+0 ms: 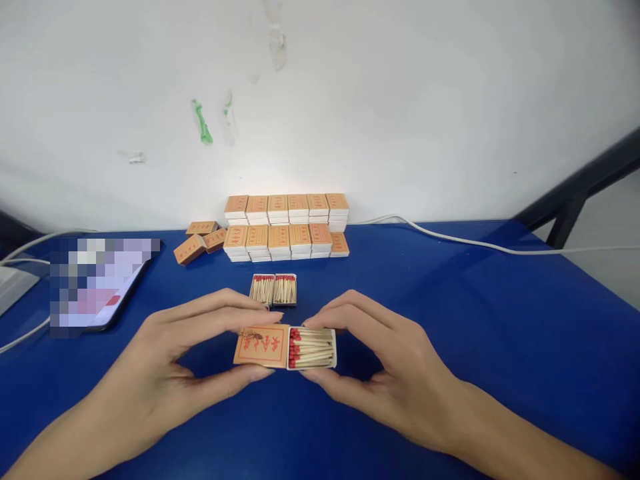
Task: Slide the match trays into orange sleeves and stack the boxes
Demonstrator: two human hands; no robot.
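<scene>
Over blue table (530, 333), left hand (170, 360) and right hand (400, 360) curl half-closed: left pinches printed sleeve (263, 350), right pinches tray (335, 349) jutting from sleeve's right end. Best I press lightly, hold both level, aligned, so red-tipped matches (313, 349) don't spill.

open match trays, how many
3: one tray in the right hand, against a sleeve; two trays side by side on the table beyond. More may hide behind the left hand.

Head cam: looks forward and down, close over flat blue tabletop (500, 320), facing smudged white wall (400, 120).
</scene>
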